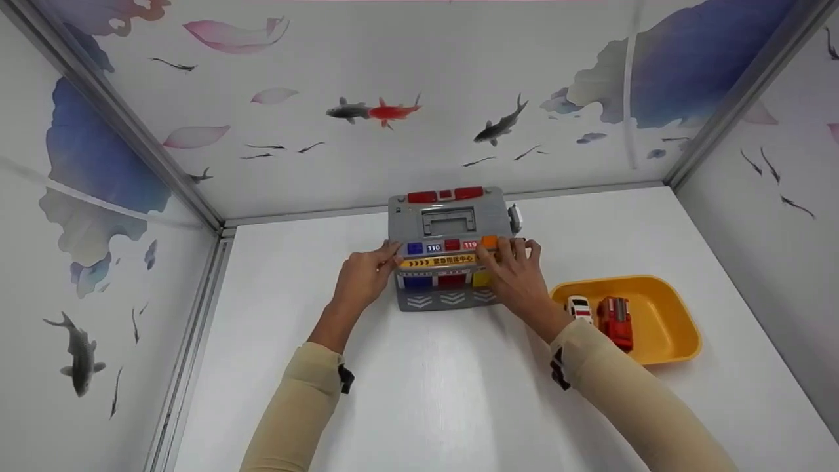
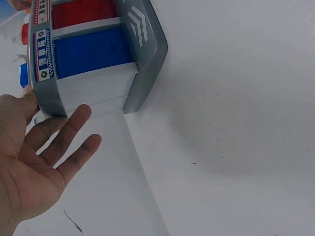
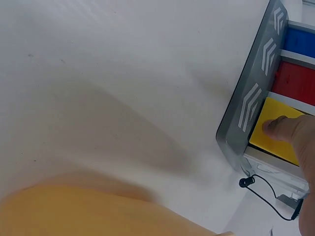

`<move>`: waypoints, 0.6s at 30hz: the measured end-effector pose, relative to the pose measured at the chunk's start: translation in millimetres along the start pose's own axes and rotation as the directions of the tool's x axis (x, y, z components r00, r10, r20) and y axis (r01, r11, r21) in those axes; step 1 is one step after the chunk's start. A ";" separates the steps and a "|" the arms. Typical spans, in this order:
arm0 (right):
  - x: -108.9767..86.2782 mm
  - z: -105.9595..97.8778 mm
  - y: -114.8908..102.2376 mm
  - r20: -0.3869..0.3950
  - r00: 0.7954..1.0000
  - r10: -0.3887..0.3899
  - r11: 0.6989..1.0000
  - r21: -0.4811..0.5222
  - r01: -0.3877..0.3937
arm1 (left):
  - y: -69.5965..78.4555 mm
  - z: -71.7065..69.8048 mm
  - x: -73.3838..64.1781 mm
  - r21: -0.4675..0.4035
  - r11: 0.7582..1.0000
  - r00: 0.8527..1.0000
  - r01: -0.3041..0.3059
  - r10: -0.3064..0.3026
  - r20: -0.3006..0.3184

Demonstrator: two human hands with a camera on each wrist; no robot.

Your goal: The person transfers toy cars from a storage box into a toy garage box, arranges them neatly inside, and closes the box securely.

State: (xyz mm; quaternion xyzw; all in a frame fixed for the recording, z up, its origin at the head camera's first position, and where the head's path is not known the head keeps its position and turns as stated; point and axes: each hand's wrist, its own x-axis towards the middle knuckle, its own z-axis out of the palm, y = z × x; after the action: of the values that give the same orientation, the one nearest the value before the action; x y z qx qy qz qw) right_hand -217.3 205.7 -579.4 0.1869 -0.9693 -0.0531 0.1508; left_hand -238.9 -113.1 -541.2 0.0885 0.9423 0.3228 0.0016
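A grey toy garage [image 1: 452, 298] stands against the back wall, with a carry handle and coloured buttons on top. Its front has blue [image 2: 93, 51], red [image 2: 83, 14] and yellow [image 3: 275, 108] doors. My left hand [image 1: 364, 278] holds the garage's left upper corner between thumb and index finger, the other fingers spread beside the side wall. My right hand [image 1: 521, 282] grips the right part, its fingers over the top edge by the orange button [image 1: 489, 242]. The right thumb [image 3: 283, 129] presses on the yellow door.
To the right, a yellow tray [image 1: 675, 328] holds a white toy car [image 1: 579, 308] and a red toy truck [image 1: 616, 321], partly behind the right forearm. A black cord [image 3: 268, 201] hangs at the garage's right side. Printed panels enclose the white table [image 1: 419, 393].
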 end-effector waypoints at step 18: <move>-1.8 4.5 -0.3 -0.013 1.000 -0.014 1.000 -0.015 0.014 | 0.7 0.0 0.0 0.001 1.000 1.000 0.023 -0.023 0.010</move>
State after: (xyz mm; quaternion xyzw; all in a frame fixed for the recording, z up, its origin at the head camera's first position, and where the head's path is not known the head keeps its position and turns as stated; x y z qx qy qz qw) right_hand -216.9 206.3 -584.2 0.1927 -0.9665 -0.0603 0.1583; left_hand -238.8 -112.6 -540.8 0.0792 0.9434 0.3218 0.0099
